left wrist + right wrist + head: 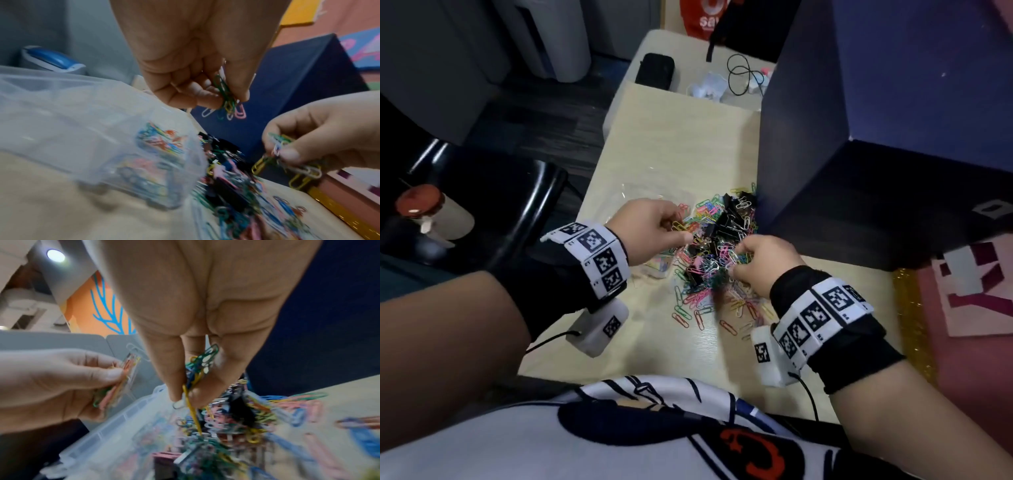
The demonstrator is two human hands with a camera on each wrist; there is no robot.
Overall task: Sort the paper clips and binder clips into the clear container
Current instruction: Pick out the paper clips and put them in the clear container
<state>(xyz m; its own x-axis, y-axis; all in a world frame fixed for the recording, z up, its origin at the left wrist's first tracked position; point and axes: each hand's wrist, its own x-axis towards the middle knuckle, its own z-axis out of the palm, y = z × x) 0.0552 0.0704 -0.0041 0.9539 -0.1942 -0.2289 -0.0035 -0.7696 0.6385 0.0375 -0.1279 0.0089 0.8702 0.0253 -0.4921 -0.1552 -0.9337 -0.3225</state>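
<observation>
On the left of the pale table sits the clear container, a see-through plastic box with a few coloured paper clips already lying in its near compartments. Above its right edge hangs the left hand, fingers curled in against the thumb, pinching a small bunch of paper clips, green, yellow, white and pink. Just right of the container spreads the mixed pile: coloured paper clips scattered wide, with black binder clips heaped in its middle. The right hand hovers over the near side of the pile, fingertips drawn together around its own tangled bunch of clips, a yellow one dangling below. A tall dark blue box stands hard against the pile's far right edge, walling that side. Farther back lie a black case and a looped black cord.
</observation>
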